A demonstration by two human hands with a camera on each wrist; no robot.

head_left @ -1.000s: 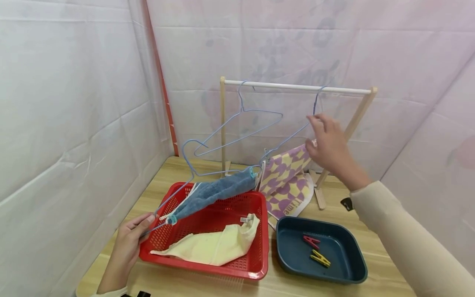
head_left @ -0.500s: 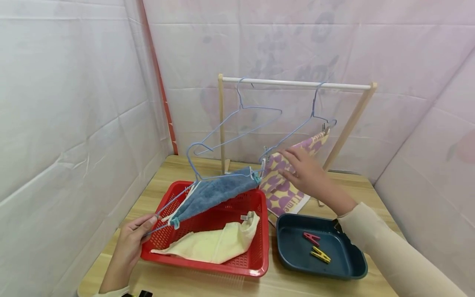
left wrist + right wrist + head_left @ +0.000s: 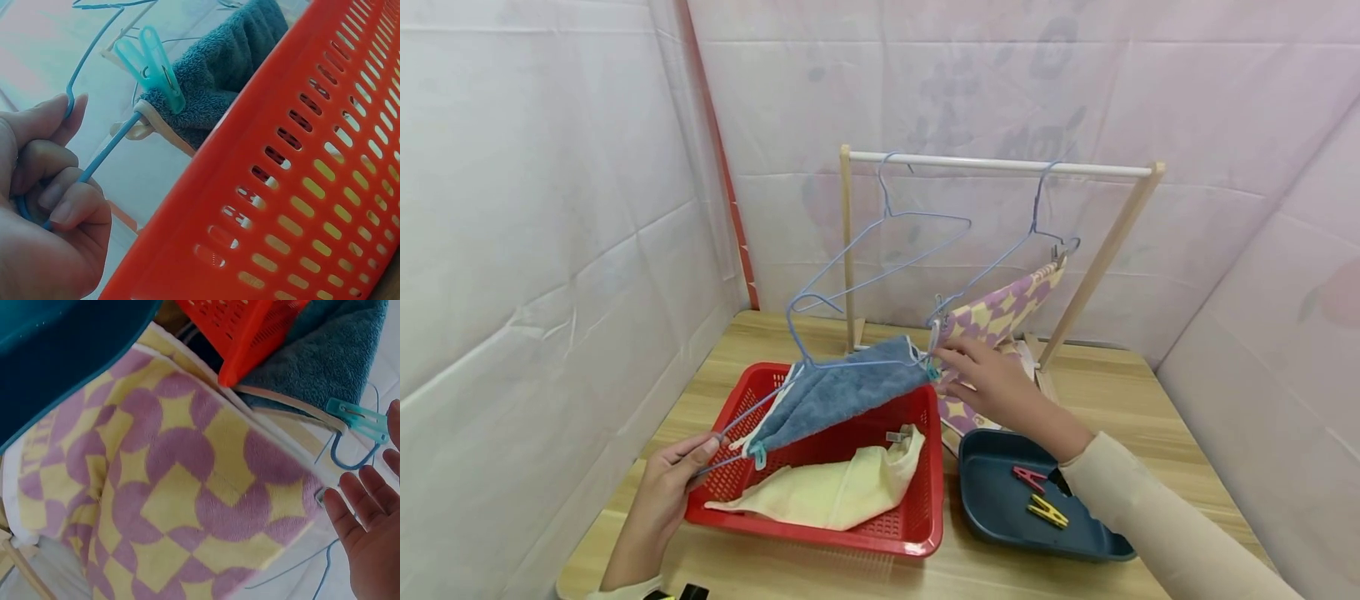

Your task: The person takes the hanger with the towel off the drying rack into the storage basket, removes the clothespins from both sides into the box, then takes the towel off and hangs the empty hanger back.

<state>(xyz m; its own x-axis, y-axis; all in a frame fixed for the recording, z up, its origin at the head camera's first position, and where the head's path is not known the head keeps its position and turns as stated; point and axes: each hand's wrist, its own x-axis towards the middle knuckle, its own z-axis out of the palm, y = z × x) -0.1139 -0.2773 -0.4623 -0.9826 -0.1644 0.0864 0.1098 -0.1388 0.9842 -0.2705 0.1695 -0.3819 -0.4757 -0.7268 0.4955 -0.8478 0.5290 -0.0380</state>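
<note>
In the head view my left hand (image 3: 673,475) grips one end of a blue wire hanger (image 3: 857,364), its fingers curled round the wire. A blue towel (image 3: 850,392) hangs from that hanger, held by teal clothespins (image 3: 153,72) at both ends. My right hand (image 3: 992,383) is at the hanger's other end, fingers extended, close to the teal clothespin (image 3: 356,419) there. Beside it a purple and yellow towel (image 3: 206,481) hangs clipped to a second blue hanger (image 3: 1000,268) on the rack (image 3: 1000,164).
A red basket (image 3: 812,542) below the blue towel contains a pale yellow cloth (image 3: 835,492). To its right, a dark blue tub (image 3: 992,533) holds a red clothespin (image 3: 1030,478) and a yellow clothespin (image 3: 1047,512). A bare blue hanger (image 3: 887,218) hangs at the rack's left.
My right hand has come down and left from the hanger on the rack to the right end of the held hanger. The held hanger and blue towel have shifted slightly right.
</note>
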